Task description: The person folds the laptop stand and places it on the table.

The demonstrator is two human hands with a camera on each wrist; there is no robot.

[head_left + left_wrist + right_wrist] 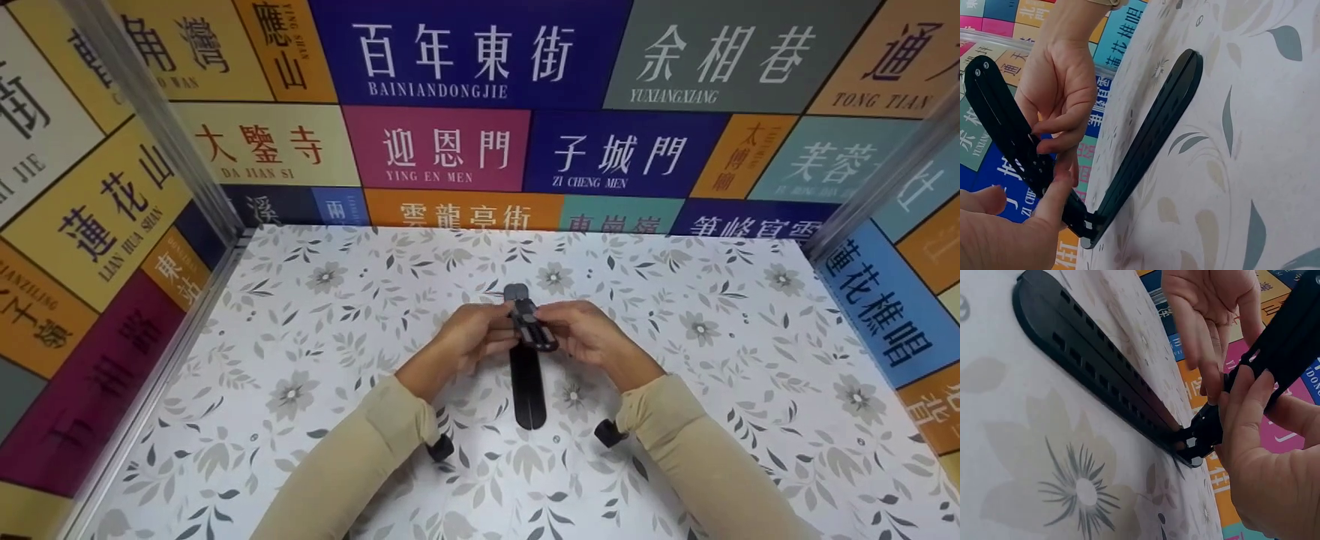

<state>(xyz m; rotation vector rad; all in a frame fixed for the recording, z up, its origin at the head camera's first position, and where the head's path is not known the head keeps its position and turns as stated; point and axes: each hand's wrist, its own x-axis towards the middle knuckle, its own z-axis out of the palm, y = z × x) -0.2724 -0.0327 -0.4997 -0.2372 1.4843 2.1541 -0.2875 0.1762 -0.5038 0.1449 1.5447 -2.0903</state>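
A black folding stand [529, 390] lies with its long base bar flat on the patterned tabletop. Its upper arm rises at a slant from a hinge at the far end, as the left wrist view shows. My left hand [474, 330] pinches the upper arm from the left, close above the hinge. On the other side my right hand [586, 331] grips the same arm [1292, 337], fingers curled over its edge in the right wrist view. Two rows of square slots run along the base [1095, 354]. The hands partly hide the arm's middle.
A white tabletop [315, 457] with grey leaves and flowers spreads around the stand. Panels with coloured street-name signs [450, 146] stand along the back and both sides. Clear upright strips [176, 127] mark the corners. A black strap end [441, 448] hangs below the left cuff.
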